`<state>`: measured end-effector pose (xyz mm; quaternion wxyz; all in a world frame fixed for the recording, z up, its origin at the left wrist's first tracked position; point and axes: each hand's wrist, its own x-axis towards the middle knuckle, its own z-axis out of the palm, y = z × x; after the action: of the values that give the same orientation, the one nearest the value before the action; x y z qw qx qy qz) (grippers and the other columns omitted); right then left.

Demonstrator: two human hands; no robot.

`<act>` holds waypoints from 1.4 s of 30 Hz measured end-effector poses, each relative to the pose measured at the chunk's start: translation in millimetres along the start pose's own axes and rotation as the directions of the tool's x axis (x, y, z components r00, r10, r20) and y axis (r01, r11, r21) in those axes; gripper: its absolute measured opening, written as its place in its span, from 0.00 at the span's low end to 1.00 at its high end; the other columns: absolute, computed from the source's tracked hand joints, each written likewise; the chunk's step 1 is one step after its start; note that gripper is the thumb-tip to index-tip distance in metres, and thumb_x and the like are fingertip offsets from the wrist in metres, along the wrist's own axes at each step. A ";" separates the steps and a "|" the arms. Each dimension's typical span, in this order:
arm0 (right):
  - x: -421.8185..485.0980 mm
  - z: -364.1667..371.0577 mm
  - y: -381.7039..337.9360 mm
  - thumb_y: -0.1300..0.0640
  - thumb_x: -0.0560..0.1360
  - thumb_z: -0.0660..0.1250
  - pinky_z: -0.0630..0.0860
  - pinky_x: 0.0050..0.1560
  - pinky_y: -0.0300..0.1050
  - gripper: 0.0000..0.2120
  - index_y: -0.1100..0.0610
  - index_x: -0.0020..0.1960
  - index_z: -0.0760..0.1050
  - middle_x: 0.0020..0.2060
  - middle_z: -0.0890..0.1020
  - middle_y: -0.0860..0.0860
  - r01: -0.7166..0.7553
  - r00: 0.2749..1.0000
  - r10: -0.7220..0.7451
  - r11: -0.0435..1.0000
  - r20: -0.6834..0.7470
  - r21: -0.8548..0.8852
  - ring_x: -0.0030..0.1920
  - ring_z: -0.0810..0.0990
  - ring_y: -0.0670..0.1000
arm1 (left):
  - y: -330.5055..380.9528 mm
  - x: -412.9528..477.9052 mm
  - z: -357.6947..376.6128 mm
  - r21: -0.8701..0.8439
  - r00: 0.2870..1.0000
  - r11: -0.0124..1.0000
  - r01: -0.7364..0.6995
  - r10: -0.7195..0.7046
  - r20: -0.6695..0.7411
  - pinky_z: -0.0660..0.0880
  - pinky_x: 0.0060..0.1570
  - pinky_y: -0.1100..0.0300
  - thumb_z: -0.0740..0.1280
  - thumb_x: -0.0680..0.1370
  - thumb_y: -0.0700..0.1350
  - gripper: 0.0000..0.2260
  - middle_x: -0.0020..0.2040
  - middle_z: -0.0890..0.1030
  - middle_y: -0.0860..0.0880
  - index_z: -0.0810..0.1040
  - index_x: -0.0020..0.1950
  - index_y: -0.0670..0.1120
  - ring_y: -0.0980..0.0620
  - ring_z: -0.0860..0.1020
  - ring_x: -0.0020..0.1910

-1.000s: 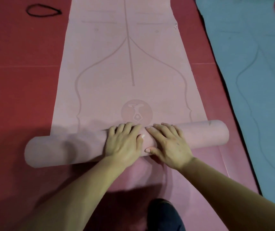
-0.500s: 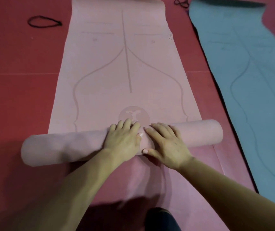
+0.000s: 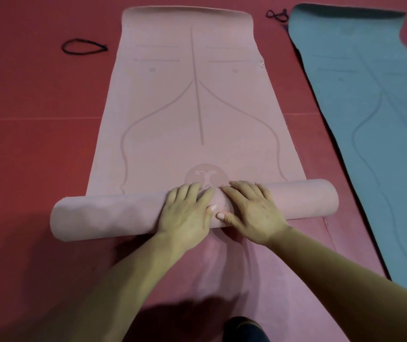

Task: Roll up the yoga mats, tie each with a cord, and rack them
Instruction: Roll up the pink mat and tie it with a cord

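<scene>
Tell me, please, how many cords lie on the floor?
2. First cord lies left of the pink mat; second cord between its far end and the blue mat. Others may be hidden.

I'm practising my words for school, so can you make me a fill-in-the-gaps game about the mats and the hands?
The left hand and right hand press on the rolled end of the long rubbery yoga mat, whose colour is ___. The flat blue-green yoga mat lies on its ___ side. The oval loop of thin black cord lies on the red padded floor on its ___ side.
Missing words: pink, right, left.
</scene>
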<state>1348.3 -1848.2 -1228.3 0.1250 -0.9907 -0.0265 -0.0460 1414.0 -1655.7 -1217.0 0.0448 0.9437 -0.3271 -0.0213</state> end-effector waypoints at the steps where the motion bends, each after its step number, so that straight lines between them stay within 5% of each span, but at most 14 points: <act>1: -1.4 0.1 -1.3 0.29 0.77 0.55 0.58 0.71 0.53 0.35 0.52 0.73 0.71 0.69 0.75 0.53 0.000 1.000 0.000 1.000 -0.011 0.001 0.70 0.71 0.56 | -0.7 1.7 -0.1 0.000 1.000 1.000 0.001 -0.001 0.003 0.71 0.58 0.49 0.52 0.78 0.56 0.23 0.60 0.78 0.48 0.76 0.67 0.51 0.45 0.76 0.57; 8: 4.1 0.8 -3.1 0.27 0.74 0.55 0.49 0.73 0.51 0.38 0.51 0.74 0.71 0.69 0.75 0.52 -0.037 0.999 0.036 0.999 0.033 0.008 0.71 0.69 0.56 | -3.0 11.3 -2.6 -0.007 1.000 1.000 0.012 -0.012 -0.017 0.68 0.60 0.49 0.49 0.78 0.57 0.25 0.60 0.78 0.49 0.75 0.68 0.52 0.46 0.75 0.58; 14: 19.5 -2.7 1.5 0.26 0.74 0.49 0.52 0.76 0.56 0.41 0.50 0.78 0.66 0.73 0.71 0.52 -0.029 0.995 0.029 1.000 0.100 -0.006 0.75 0.65 0.56 | -10.5 9.0 3.6 0.003 0.996 1.000 0.031 -0.030 -0.078 0.70 0.57 0.46 0.53 0.78 0.58 0.24 0.59 0.79 0.47 0.77 0.67 0.50 0.43 0.76 0.56; 18: 18.1 -0.7 -3.7 0.28 0.76 0.52 0.51 0.75 0.53 0.39 0.52 0.77 0.67 0.72 0.72 0.52 -0.052 0.998 0.052 0.999 0.024 0.011 0.74 0.66 0.55 | -13.6 22.3 1.6 0.012 0.997 0.998 0.055 -0.054 -0.048 0.69 0.55 0.46 0.51 0.78 0.59 0.24 0.56 0.80 0.48 0.77 0.65 0.52 0.43 0.76 0.53; 24: 20.8 11.4 -0.2 0.28 0.76 0.58 0.56 0.73 0.55 0.37 0.53 0.74 0.71 0.68 0.76 0.52 0.034 0.997 -0.035 0.999 -0.069 -0.016 0.70 0.71 0.58 | -18.6 32.9 -0.2 0.005 0.997 0.998 0.057 -0.057 -0.042 0.68 0.56 0.47 0.47 0.79 0.60 0.26 0.58 0.79 0.48 0.76 0.68 0.54 0.44 0.76 0.56; 31: 46.9 4.6 9.3 0.31 0.78 0.55 0.68 0.67 0.60 0.35 0.55 0.72 0.74 0.65 0.79 0.54 0.075 0.997 -0.075 0.997 -0.020 -0.014 0.65 0.75 0.58 | -10.1 28.0 4.6 -0.047 0.990 0.996 0.074 -0.079 -0.120 0.68 0.63 0.43 0.56 0.76 0.56 0.23 0.61 0.78 0.46 0.76 0.67 0.51 0.42 0.75 0.59; 42: 46.4 2.1 8.2 0.28 0.77 0.55 0.58 0.71 0.52 0.35 0.50 0.73 0.72 0.68 0.75 0.51 0.005 0.997 -0.004 1.000 -0.071 0.012 0.69 0.71 0.55 | -18.9 51.9 -1.2 -0.064 0.992 0.992 0.107 -0.111 -0.066 0.66 0.63 0.46 0.49 0.77 0.58 0.24 0.60 0.79 0.49 0.75 0.67 0.55 0.45 0.75 0.60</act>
<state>1395.2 -1853.7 -1227.7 0.1320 -0.9876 -0.0248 -0.0815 1466.5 -1673.0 -1218.3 0.0835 0.9585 -0.2725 -0.0010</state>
